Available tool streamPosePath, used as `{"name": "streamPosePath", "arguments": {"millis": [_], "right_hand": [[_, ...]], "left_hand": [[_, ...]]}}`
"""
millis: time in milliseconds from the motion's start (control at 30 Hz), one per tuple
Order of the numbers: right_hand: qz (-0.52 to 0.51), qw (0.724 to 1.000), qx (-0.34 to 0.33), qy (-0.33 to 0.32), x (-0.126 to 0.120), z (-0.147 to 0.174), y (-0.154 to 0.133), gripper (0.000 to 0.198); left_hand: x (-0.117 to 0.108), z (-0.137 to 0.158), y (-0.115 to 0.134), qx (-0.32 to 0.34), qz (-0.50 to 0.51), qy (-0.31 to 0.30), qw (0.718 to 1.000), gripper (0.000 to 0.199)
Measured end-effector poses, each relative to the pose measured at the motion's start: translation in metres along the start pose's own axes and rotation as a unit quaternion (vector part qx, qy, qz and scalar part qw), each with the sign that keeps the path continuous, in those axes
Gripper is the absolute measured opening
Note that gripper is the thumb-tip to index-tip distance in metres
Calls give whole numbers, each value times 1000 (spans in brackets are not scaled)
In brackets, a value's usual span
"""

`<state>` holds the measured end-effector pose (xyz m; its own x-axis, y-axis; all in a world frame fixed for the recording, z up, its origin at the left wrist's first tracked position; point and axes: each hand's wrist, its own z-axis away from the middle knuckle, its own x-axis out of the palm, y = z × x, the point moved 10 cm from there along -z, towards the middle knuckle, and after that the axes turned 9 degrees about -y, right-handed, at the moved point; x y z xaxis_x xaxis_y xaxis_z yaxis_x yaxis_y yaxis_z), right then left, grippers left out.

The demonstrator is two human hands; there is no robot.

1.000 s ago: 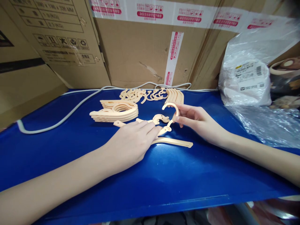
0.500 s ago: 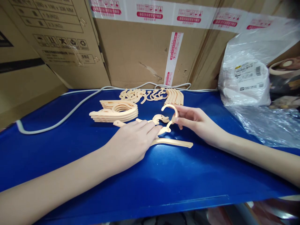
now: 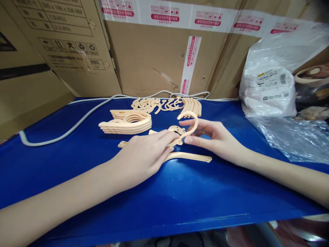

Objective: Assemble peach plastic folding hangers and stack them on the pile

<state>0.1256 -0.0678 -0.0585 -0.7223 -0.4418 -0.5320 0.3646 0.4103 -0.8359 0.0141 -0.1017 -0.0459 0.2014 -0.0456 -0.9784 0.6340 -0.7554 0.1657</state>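
My left hand point(image 3: 146, 151) is closed over a beige plastic hanger piece point(image 3: 122, 144), covering most of it. From that piece a curved hanger hook point(image 3: 196, 123) rises towards the right. My right hand point(image 3: 213, 137) is beside the hook, its thumb and fingers apart around the curve; a light touch on the hook cannot be ruled out. Just beyond my left fingers lies another beige piece with an animal-head shape point(image 3: 177, 129). A slim hanger arm point(image 3: 190, 156) rests on the table in front of my hands, its left end hidden by my left hand.
On the blue table point(image 3: 180, 199) stand stacked beige hanger parts point(image 3: 125, 127), a heap of loose hooks point(image 3: 146, 104) and a row of hanger arms point(image 3: 191, 105). A white cable point(image 3: 87, 121) runs along the back. Cardboard boxes point(image 3: 159, 51) and a plastic-wrapped package point(image 3: 269, 85) border the table.
The hook has tilted and now leans further right and nearer. My right fingers have spread from their pinch on it. My left hand has turned slightly with the hanger piece.
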Motion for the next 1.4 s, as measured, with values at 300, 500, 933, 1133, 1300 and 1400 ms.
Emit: {"name": "streamPosePath", "arguments": {"millis": [300,500,933,1133,1300,1400], "right_hand": [[356,917,-140,-107,33,15,-27,25],[370,911,-141,-112,33,15,-28,23],[292,941,-167,-43,15,22,-35,10],[295,939,-176,-28,13,23,-38,14],[309,926,-211,-55,23,24,-41,11],[335,914,-222,-52,25,26,-42,13]], "left_hand": [[7,-15,-21,-84,352,-25,932,21],[29,-13,-40,-198,506,-56,837,22],[36,0,-41,-243,610,-39,753,11],[37,4,-35,-222,639,-53,735,11],[38,6,-35,-218,659,-46,718,13],[40,5,-35,-214,673,-46,706,14]]}}
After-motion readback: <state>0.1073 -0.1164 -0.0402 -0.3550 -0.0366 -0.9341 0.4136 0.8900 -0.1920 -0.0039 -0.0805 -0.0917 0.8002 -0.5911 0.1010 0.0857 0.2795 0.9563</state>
